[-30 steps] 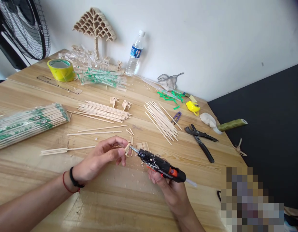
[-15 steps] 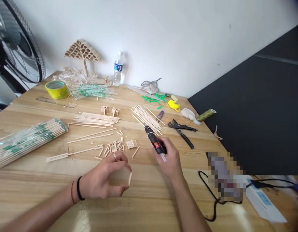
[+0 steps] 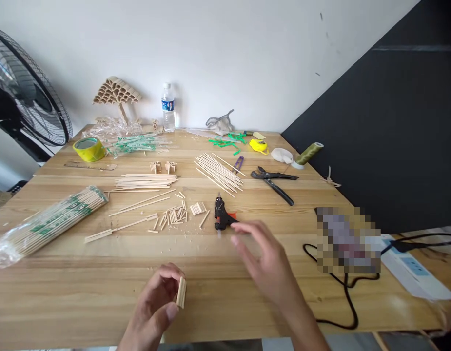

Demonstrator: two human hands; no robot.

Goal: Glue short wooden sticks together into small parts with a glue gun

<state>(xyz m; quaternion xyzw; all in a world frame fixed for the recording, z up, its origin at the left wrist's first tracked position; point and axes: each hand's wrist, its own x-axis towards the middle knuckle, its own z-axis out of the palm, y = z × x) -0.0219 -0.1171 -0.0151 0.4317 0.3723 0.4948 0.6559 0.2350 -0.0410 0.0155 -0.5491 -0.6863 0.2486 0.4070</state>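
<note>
The left hand (image 3: 155, 307) is low and near, just over the near edge of the table (image 3: 82, 287). Its thumb and fingers pinch a small stick block (image 3: 181, 292), a few short sticks stuck side by side. The block stands almost upright, tilted a bit.

The right hand (image 3: 265, 263) is spread out, with nothing in it. It hovers above the table, a little blurred. Its fingertips (image 3: 235, 228) point to the far left, close to the glue gun (image 3: 221, 215). The glue gun sits on the table by itself, tip pointing far. Whether the fingertips touch it cannot be told.

Left of the glue gun lies a heap of short sticks (image 3: 172, 216). Farther off are two piles of long sticks (image 3: 220, 171). A wrapped stick bundle (image 3: 49, 224) lies at the left. Black pliers (image 3: 274, 181) lie to the right of the long sticks. A black cord (image 3: 342, 287) curls on the right side of the table.

At the far side stand a water bottle (image 3: 168, 107) and a little stick tree (image 3: 116, 95), by the wall. A yellow tape roll (image 3: 88, 148) lies near the ruler (image 3: 89, 166). A fan (image 3: 24, 105) stands at the far left, beside the table.
</note>
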